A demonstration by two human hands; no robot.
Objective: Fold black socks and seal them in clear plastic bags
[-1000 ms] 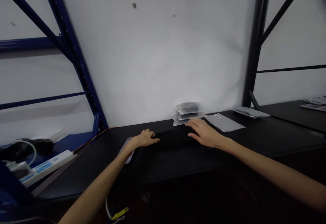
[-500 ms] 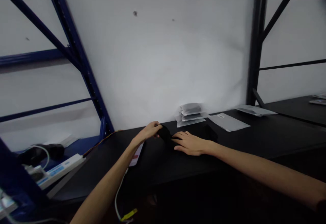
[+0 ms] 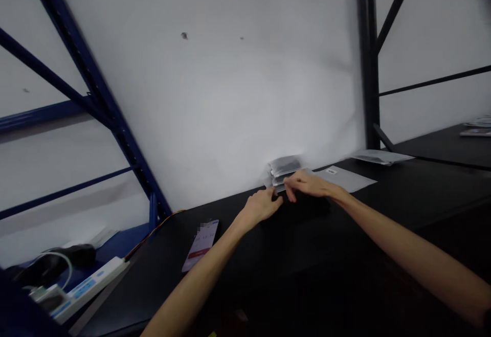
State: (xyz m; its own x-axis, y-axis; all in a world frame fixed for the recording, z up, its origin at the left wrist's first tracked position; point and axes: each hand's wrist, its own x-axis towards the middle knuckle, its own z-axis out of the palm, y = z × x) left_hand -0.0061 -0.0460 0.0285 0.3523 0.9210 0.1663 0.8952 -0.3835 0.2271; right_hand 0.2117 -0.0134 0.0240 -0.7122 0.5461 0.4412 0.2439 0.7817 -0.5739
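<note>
- L hand (image 3: 263,206): just above or on the matte-black flat tabletop (image 3: 422,188), fingers curled, thumb out close to them, so narrow; can't tell if it grips anything, too dark underneath.
- R hand (image 3: 309,183): just beside L hand, small gap btwn, fingers bent down, narrow too; can't tell re: grip, same dark patch below.
- Stack of frosted, see-thru plastic bags w/ dark contents (image 3: 286,164): at back of tabletop by the white wall (image 3: 238,102), right behind both hands; R hand overlaps its front in view, contact unclear.
- Flat pale-grey plastic sleeve w/ small white label (image 3: 345,179): R of stack, partly behind R hand & wrist.
- 2nd pale translucent sleeve (image 3: 381,157): farther R, nr black metal upright (image 3: 371,81).
- Slim rectangular phone, lit pale screen w/ red bar (image 3: 200,245): flat on tabletop, L of L forearm.
- Long white plastic power strip w/ blue panels (image 3: 94,282): far L, nr blue metal rack frame (image 3: 115,127).
</note>
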